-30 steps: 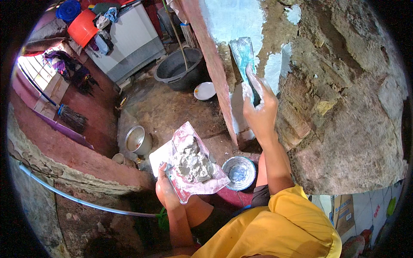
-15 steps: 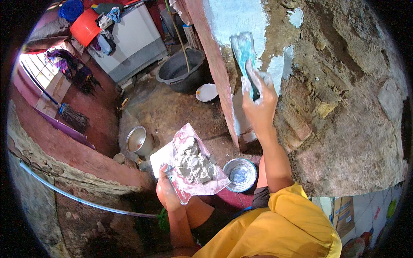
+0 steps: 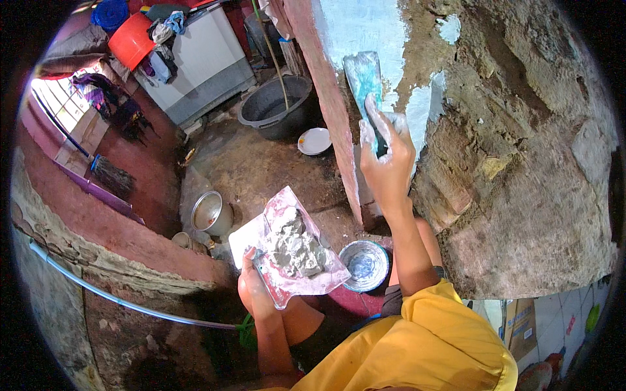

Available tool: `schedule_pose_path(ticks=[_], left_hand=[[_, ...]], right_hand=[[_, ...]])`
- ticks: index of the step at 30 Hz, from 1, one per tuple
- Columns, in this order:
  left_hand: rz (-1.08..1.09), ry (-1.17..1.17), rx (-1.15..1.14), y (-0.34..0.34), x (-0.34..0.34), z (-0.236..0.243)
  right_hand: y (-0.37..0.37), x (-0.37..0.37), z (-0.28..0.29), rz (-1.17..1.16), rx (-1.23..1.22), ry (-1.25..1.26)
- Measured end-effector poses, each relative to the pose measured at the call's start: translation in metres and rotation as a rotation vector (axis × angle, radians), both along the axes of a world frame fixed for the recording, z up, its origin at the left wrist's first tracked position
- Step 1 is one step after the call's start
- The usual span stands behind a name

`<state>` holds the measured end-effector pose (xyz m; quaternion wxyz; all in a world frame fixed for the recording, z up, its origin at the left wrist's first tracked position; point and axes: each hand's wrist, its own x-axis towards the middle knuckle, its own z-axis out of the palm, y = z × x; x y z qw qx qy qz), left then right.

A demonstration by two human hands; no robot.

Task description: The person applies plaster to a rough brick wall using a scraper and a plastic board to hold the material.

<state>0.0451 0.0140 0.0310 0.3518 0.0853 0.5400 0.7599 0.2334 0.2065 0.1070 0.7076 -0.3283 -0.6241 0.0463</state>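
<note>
My right hand (image 3: pixel 389 153), smeared with white, grips a teal putty knife (image 3: pixel 364 77) whose blade lies against the white-plastered part of the wall (image 3: pixel 362 25). Bare, rough brown wall (image 3: pixel 515 163) spreads to the right of that patch. Lower down, my left hand (image 3: pixel 252 280) holds a flat pinkish-white board (image 3: pixel 282 294) by its edge. A lumpy grey-white heap of putty (image 3: pixel 297 244) sits on the board. Just right of the board, a round bowl (image 3: pixel 365 266) has white residue inside.
A black tub (image 3: pixel 277 111) with a stick in it, a white plate (image 3: pixel 314 141) and a metal pot (image 3: pixel 212 214) stand on the floor beyond. A low wall (image 3: pixel 124 221) and a pale hose (image 3: pixel 130 301) run along the left. Behind is a white appliance (image 3: pixel 202 62) beside a red bucket (image 3: pixel 130 47).
My right hand and the putty knife have shifted slightly left and a little down along the plastered patch. The board in my left hand has hardly moved.
</note>
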Motion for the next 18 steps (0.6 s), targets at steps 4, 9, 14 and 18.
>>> schedule_pose_path(ticks=[4,9,14,18], left_hand=[[0.014,0.017,0.11,-0.003,0.011,0.008],[0.033,-0.007,0.045,-0.004,0.002,0.001],[0.025,-0.037,0.012,-0.002,0.002,0.005],[0.01,0.007,0.041,-0.005,0.005,0.007]], right_hand=[[-0.01,0.004,-0.012,-0.024,-0.016,-0.061],[-0.015,0.004,0.005,-0.015,0.032,0.014],[-0.002,-0.005,0.008,-0.011,-0.017,0.021],[-0.008,-0.004,-0.008,-0.007,-0.088,-0.001]])
